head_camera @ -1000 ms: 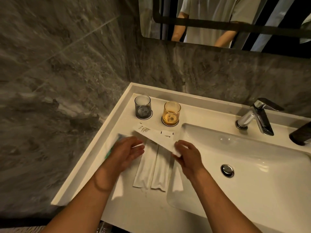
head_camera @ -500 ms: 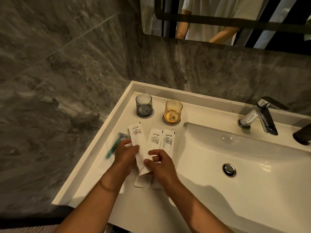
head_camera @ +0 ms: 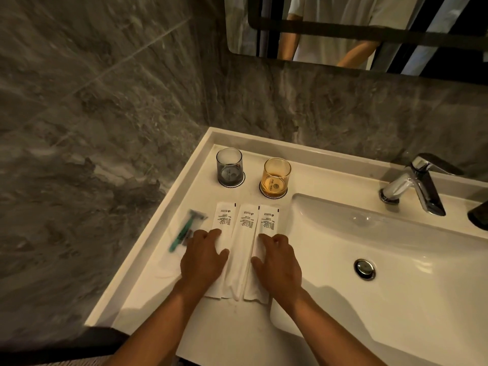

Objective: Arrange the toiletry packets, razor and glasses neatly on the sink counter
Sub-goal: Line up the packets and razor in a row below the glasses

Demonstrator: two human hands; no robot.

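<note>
Three long white toiletry packets lie side by side on the white sink counter (head_camera: 163,294): the left packet (head_camera: 224,217), the middle packet (head_camera: 245,233) and the right packet (head_camera: 268,220), printed ends pointing to the wall. My left hand (head_camera: 203,260) rests flat on the left packet. My right hand (head_camera: 277,262) rests flat on the right packet, fingers bent. A green-handled razor (head_camera: 186,228) in a clear wrapper lies just left of the packets. Behind them a grey glass (head_camera: 229,166) and an amber glass (head_camera: 276,177) stand on round coasters.
The sink basin (head_camera: 396,260) with its drain (head_camera: 365,268) opens right of the packets. A chrome faucet (head_camera: 414,186) stands at the back right. Grey marble walls close in the left and back, and a mirror (head_camera: 369,35) hangs above.
The packet held crosswise a second ago has been turned and laid down at the left of the other two. Both hands have let go and now press flat on the outer packets.
</note>
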